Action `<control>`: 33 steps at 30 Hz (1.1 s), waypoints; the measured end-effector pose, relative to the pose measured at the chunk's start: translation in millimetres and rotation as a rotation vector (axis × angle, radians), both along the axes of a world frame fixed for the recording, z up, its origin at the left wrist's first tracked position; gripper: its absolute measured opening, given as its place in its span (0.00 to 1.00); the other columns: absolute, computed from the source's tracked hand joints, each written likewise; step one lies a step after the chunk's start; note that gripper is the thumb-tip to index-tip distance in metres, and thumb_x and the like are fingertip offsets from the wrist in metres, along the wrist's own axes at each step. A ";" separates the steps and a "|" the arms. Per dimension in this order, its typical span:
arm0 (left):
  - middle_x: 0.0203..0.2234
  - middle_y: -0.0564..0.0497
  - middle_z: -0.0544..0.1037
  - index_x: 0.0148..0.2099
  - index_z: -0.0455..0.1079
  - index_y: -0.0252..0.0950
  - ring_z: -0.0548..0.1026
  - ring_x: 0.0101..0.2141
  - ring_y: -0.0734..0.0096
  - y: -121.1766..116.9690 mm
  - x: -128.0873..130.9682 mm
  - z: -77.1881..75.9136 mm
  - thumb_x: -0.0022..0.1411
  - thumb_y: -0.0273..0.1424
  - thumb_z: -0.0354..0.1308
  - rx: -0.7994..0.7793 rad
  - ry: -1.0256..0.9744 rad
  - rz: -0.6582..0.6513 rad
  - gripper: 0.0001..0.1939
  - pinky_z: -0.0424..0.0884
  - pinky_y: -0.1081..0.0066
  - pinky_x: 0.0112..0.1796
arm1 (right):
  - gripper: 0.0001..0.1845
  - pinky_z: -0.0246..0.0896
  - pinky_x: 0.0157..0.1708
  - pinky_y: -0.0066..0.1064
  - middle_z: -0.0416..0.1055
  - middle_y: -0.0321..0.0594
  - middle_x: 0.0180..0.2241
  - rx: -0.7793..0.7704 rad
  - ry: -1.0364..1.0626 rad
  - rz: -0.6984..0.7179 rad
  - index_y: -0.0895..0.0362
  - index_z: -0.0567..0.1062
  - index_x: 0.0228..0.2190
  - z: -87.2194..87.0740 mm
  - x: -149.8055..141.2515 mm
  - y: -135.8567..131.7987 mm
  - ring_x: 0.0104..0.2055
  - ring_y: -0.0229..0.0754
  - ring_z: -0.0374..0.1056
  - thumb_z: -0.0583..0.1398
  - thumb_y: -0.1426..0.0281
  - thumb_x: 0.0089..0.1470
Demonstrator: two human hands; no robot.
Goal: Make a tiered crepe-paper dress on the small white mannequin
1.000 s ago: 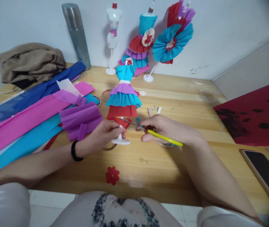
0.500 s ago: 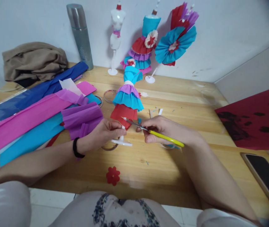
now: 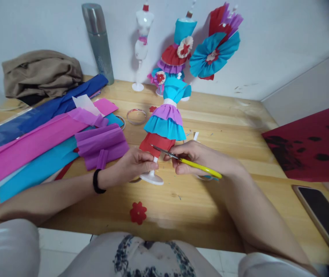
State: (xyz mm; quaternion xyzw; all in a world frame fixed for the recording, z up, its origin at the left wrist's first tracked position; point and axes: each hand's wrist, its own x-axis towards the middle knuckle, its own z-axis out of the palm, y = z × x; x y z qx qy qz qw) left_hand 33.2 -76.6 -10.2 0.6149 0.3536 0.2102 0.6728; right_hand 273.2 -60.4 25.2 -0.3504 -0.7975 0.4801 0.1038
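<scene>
Our left fingers (image 3: 147, 156) pinch the white stand (image 3: 152, 179), our right fingers (image 3: 182, 149) hold yellow scissors (image 3: 200, 166); the dress (image 3: 166, 127) already wears three tiers, a red flower (image 3: 138, 213) remains loose

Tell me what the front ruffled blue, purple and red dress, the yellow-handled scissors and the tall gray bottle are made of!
Dress: probably matte crepe paper; its ruffles stand stiffly, without shine.
Scissors: shiny blades suggest metal; the smooth yellow handle, maybe plastic.
Bottle: cap gleams like polished steel; duller body may be coated metal.
</scene>
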 end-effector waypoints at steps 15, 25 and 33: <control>0.16 0.57 0.62 0.26 0.67 0.33 0.58 0.19 0.80 0.2 -1.3 -1.9 0.58 0.40 0.58 0.042 -0.004 -0.015 0.16 0.53 0.76 0.22 | 0.24 0.58 0.27 0.30 0.70 0.36 0.27 0.017 0.022 0.034 0.57 0.73 0.29 6.1 -1.8 -2.1 0.27 0.37 0.62 0.61 0.48 0.56; 0.15 0.58 0.60 0.23 0.64 0.34 0.57 0.18 0.81 -1.4 0.1 -5.4 0.58 0.38 0.58 0.081 -0.005 -0.008 0.17 0.52 0.76 0.21 | 0.32 0.55 0.27 0.30 0.66 0.34 0.23 -0.003 0.020 0.037 0.60 0.77 0.34 3.4 -2.1 -2.5 0.26 0.37 0.58 0.60 0.41 0.54; 0.14 0.58 0.59 0.23 0.63 0.34 0.57 0.17 0.81 -1.7 -1.3 -8.1 0.59 0.39 0.57 0.063 0.017 -0.022 0.17 0.51 0.77 0.19 | 0.36 0.59 0.30 0.31 0.70 0.38 0.27 0.020 -0.002 -0.005 0.61 0.78 0.35 2.4 -2.5 -1.4 0.29 0.39 0.61 0.60 0.39 0.52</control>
